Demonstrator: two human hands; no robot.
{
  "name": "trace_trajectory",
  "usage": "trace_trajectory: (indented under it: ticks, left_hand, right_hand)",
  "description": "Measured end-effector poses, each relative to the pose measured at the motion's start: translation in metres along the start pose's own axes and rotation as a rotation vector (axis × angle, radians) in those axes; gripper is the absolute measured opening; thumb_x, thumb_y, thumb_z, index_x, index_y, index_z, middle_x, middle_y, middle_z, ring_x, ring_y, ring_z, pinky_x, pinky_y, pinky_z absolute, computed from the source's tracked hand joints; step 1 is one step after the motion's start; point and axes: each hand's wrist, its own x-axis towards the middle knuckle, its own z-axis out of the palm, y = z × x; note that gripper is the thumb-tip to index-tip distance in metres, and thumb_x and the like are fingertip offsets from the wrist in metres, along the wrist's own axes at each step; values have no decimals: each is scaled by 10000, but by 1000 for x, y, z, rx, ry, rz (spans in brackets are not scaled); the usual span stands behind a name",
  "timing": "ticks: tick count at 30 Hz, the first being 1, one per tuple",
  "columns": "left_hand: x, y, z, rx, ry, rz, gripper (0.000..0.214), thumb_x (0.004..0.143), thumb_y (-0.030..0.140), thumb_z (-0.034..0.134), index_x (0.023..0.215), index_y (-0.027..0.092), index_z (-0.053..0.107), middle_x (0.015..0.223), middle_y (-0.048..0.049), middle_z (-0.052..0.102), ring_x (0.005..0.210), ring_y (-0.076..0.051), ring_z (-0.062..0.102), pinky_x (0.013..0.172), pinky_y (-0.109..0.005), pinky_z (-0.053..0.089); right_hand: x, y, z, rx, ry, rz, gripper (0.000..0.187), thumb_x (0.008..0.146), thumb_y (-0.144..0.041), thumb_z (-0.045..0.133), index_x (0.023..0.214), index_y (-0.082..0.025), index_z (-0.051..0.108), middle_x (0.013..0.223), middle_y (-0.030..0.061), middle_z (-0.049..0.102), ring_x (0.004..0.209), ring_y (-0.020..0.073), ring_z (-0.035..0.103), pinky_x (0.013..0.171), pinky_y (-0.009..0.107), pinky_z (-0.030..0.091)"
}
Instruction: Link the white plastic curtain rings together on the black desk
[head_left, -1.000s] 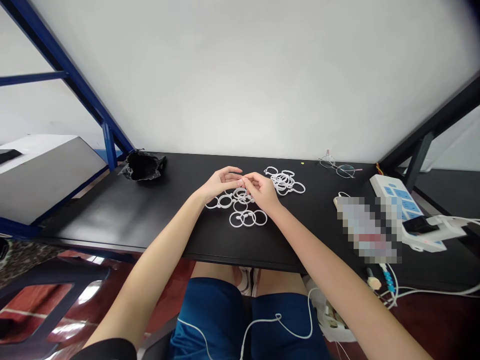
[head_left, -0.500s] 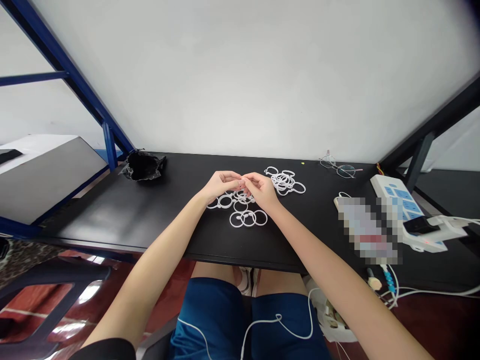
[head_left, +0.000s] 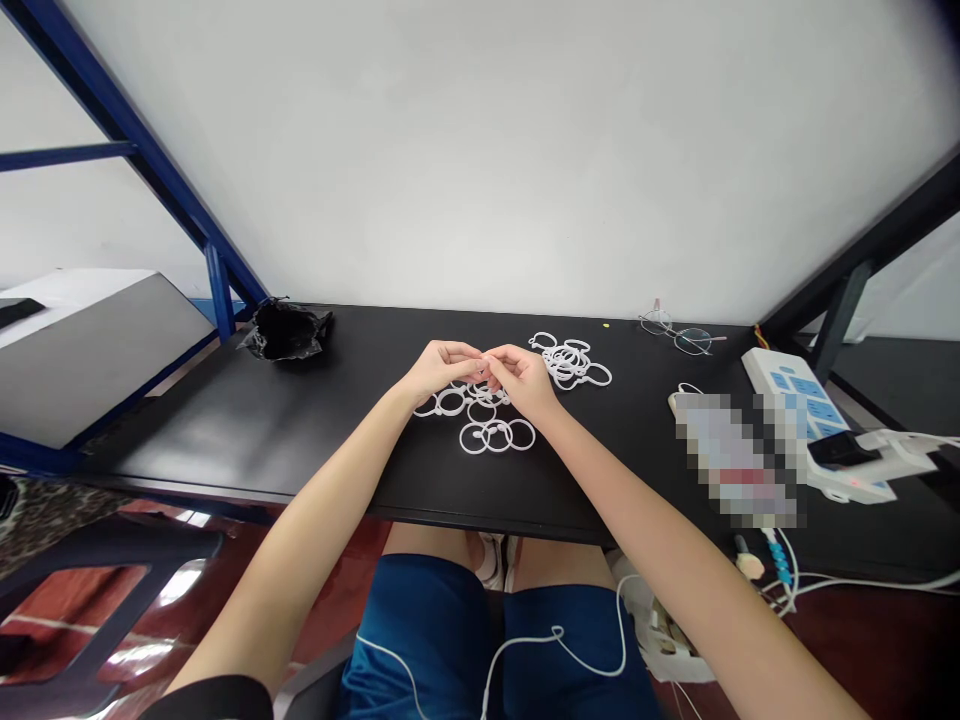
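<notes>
My left hand (head_left: 448, 368) and my right hand (head_left: 521, 378) meet fingertip to fingertip over the desk, both closed in a pinch. Whatever they pinch is hidden by the fingers or too small to make out. Just below them lies a loose group of white rings (head_left: 451, 402), partly covered by my hands. Closer to the front edge, a few more white rings (head_left: 521, 435) overlap in a row. A second heap of white rings (head_left: 568, 362) lies right beside my right hand, tangled together.
The black desk (head_left: 360, 345) ends at a pale wall. On its left stands an open black plastic bag (head_left: 289, 335). Eyeglasses (head_left: 691, 341), a blurred-out phone (head_left: 735, 460) and a white power strip (head_left: 765, 368) with cables lie on the right. Blue frame bars (head_left: 161, 175) rise at the left.
</notes>
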Motion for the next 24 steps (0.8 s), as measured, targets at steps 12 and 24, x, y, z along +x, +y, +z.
trace_trajectory:
  ticks: [12, 24]
  left_hand:
    - [0, 1, 1, 5, -8, 7, 328, 682, 378, 799, 875, 123, 729, 750, -63, 729, 702, -160, 689, 770, -323, 567]
    - [0, 1, 3, -6, -2, -21, 340, 700, 404, 786, 868, 127, 682, 734, -54, 718, 694, -153, 691, 765, -319, 564]
  right_hand:
    - [0, 1, -1, -46, -2, 0, 264, 834, -436, 603, 839, -178, 656, 678, 22, 665, 554, 133, 612, 530, 267, 533]
    - [1, 0, -1, -43, 28, 3, 224, 813, -394, 615, 838, -175, 656, 657, 16, 649, 538, 127, 590, 541, 274, 519]
